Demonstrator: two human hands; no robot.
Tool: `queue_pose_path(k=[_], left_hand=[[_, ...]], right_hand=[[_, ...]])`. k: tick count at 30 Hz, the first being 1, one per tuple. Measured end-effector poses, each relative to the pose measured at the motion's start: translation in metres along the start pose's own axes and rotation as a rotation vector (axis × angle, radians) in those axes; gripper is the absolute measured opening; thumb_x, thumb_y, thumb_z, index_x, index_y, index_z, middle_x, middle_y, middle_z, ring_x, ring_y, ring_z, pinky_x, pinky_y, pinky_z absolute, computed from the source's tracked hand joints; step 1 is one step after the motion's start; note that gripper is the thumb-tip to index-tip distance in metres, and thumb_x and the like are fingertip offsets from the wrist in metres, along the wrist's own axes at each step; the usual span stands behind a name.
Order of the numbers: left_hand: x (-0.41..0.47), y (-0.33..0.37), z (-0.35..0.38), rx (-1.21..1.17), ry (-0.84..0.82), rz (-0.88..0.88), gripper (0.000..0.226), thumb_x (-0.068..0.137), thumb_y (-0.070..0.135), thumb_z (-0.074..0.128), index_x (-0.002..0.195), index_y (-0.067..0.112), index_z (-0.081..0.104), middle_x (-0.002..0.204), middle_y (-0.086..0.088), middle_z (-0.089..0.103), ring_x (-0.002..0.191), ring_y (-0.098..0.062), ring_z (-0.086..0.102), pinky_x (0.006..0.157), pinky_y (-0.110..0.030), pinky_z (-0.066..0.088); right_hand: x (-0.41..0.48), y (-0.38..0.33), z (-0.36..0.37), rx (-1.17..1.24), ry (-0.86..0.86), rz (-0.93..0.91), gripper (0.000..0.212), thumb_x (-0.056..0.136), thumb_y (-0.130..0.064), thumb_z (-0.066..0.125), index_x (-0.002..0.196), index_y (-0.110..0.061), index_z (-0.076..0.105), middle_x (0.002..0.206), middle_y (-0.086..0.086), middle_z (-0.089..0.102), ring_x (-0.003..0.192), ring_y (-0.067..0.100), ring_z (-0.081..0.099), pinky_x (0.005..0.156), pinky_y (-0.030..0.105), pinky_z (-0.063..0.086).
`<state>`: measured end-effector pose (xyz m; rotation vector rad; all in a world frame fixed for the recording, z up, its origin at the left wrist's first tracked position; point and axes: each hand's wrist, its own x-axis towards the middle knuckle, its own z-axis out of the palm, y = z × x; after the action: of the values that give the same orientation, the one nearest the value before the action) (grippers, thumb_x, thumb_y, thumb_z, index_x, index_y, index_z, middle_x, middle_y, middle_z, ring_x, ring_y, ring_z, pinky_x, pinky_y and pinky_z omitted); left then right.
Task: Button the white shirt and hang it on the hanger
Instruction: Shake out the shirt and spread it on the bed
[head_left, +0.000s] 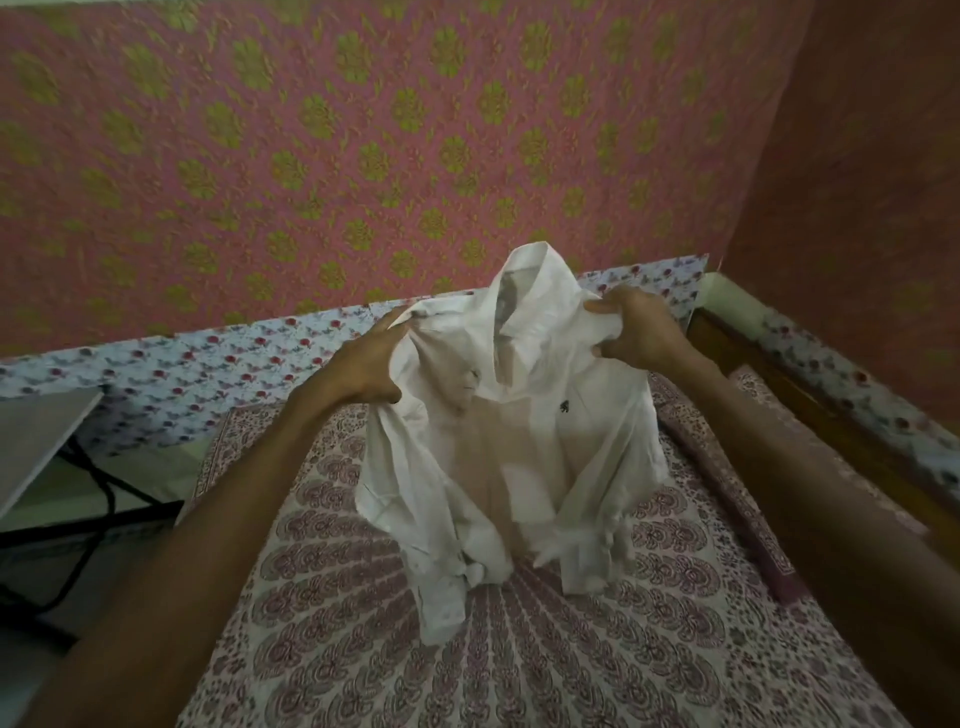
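While left hand (363, 369) and right hand (641, 332) each grip a shoulder, white shirt (524, 426) hangs over the bed (649, 649), hem touching it. Front looks open: buttoning likely not started, hanger unseen.

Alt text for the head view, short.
A left hand and right hand hold a crumpled white shirt up by its shoulders over a paisley sheet, its lower end resting on it. Behind is a pink wall with green flowers.
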<state>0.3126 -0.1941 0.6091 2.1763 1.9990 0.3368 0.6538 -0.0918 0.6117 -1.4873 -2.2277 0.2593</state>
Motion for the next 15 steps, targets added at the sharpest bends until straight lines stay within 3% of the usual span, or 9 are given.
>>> queue_pose_path(k=[4, 8, 11, 15], left_hand=[[-0.015, 0.019, 0.005, -0.271, 0.058, -0.07, 0.098, 0.073, 0.002, 0.073, 0.154, 0.017, 0.02, 0.162, 0.009, 0.007, 0.14, -0.021, 0.033, 0.089, -0.033, 0.045], [-0.038, 0.047, 0.01, -0.606, 0.092, -0.06, 0.091, 0.071, -0.007, 0.07, 0.149, 0.023, 0.034, 0.158, 0.015, 0.019, 0.143, -0.007, 0.023, 0.099, -0.024, 0.038], [-0.061, 0.069, 0.009, -0.746, 0.052, -0.059, 0.083, 0.07, -0.012, 0.068, 0.139, 0.028, 0.044, 0.15, 0.018, 0.033, 0.135, -0.002, 0.033, 0.092, -0.016, 0.042], [-0.088, 0.087, 0.003, -1.047, -0.126, -0.182, 0.054, 0.068, 0.001, 0.067, 0.114, 0.027, 0.064, 0.122, 0.009, 0.065, 0.111, -0.015, 0.064, 0.09, -0.034, 0.055]], right_hand=[[-0.015, -0.005, -0.006, 0.263, -0.083, -0.049, 0.058, 0.069, -0.027, 0.088, 0.123, -0.022, 0.068, 0.133, 0.003, 0.061, 0.118, 0.022, 0.057, 0.087, 0.026, 0.043], [-0.039, -0.022, -0.017, 0.531, -0.24, -0.043, 0.047, 0.073, -0.019, 0.084, 0.118, -0.025, 0.071, 0.133, -0.002, 0.06, 0.121, 0.018, 0.055, 0.097, 0.035, 0.05], [-0.06, -0.03, -0.026, 0.551, -0.377, 0.006, 0.041, 0.077, -0.013, 0.081, 0.115, -0.025, 0.073, 0.131, -0.006, 0.061, 0.118, 0.014, 0.055, 0.098, 0.032, 0.047], [-0.081, -0.034, -0.042, 0.615, -0.668, -0.02, 0.03, 0.081, -0.01, 0.077, 0.108, -0.023, 0.076, 0.115, -0.008, 0.072, 0.107, 0.011, 0.066, 0.09, 0.026, 0.055]])
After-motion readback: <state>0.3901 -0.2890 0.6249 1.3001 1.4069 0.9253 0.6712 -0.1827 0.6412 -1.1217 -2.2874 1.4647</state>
